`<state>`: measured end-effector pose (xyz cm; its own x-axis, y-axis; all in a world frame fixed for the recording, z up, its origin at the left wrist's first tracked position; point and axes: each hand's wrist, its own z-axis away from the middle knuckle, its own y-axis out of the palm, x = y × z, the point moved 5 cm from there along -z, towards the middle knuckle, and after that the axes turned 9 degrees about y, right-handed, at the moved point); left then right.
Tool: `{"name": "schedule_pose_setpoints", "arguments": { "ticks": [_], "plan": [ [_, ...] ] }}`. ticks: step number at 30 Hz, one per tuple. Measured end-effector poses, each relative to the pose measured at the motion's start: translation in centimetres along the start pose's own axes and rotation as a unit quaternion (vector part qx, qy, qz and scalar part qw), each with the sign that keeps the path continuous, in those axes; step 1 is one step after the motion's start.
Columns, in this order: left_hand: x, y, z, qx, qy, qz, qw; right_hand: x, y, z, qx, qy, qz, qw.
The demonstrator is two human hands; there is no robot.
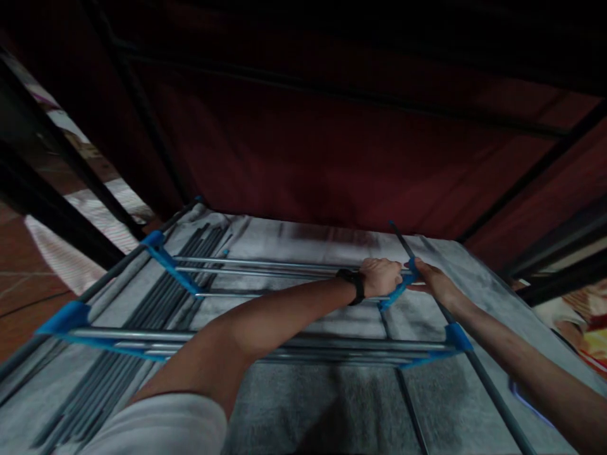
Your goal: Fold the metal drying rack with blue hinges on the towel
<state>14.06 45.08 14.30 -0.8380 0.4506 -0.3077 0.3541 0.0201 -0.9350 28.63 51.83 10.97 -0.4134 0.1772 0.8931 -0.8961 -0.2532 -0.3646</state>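
A half-built rack of thin metal tubes and blue plastic brackets lies across the grey cloth. My left hand (380, 276), with a black watch at the wrist, is closed round the horizontal metal tubes (284, 268) at their right end. My right hand (439, 287) grips the blue bracket (411, 270) where those tubes meet the long side pole (401, 239); its fingertips are partly hidden behind it. Nearer to me, a second tube shelf (332, 344) runs between a left blue bracket (71, 318) and a right blue bracket (459, 338).
Several loose grey tubes (137, 328) lie in a bundle at the left on the grey cloth (313, 404). A dark red panel (332, 151) stands behind the rack. Dark posts (61, 215) rise at the left, with striped cloth (90, 234) beyond. A blue-edged object (531, 404) sits under my right forearm.
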Motion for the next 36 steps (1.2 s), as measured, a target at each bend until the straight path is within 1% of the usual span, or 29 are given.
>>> {"name": "schedule_pose_setpoints", "arguments": {
  "ticks": [3, 6, 8, 10, 13, 17, 23, 29, 36],
  "plan": [
    [1.7, -0.8, 2.6, 0.006, -0.003, -0.031, 1.0, -0.1, -0.2, 0.1, -0.003, 0.011, -0.007, 1.0],
    [3.3, -1.9, 5.2, 0.016, -0.013, -0.061, 0.998, 0.1, -0.2, 0.4, -0.003, 0.007, -0.006, 1.0],
    [3.6, -2.4, 6.4, 0.012, -0.002, -0.078, 0.997, 0.2, -0.2, 0.5, -0.004, 0.005, -0.006, 1.0],
    [3.4, -2.8, 6.9, 0.004, 0.014, -0.091, 0.996, 0.4, -0.1, 0.7, -0.008, 0.011, -0.006, 1.0],
    [2.6, -3.2, 6.9, -0.01, 0.027, -0.112, 0.993, 0.7, 0.0, 1.0, -0.013, 0.026, -0.002, 1.0],
    [2.2, -3.4, 6.7, -0.013, 0.029, -0.129, 0.991, 1.2, 0.2, 1.6, -0.009, 0.033, 0.005, 0.999],
    [2.7, -3.2, 6.8, -0.017, 0.024, -0.136, 0.99, 1.1, 0.1, 1.6, 0.008, 0.04, 0.01, 0.999],
    [2.8, -2.9, 6.8, -0.021, 0.025, -0.135, 0.99, 0.9, 0.0, 1.3, -0.001, 0.04, 0.023, 0.999],
    [3.1, -2.6, 6.7, 0.007, 0.047, -0.143, 0.989, 0.5, -0.2, 0.8, 0.008, 0.038, 0.038, 0.999]
  ]
}}
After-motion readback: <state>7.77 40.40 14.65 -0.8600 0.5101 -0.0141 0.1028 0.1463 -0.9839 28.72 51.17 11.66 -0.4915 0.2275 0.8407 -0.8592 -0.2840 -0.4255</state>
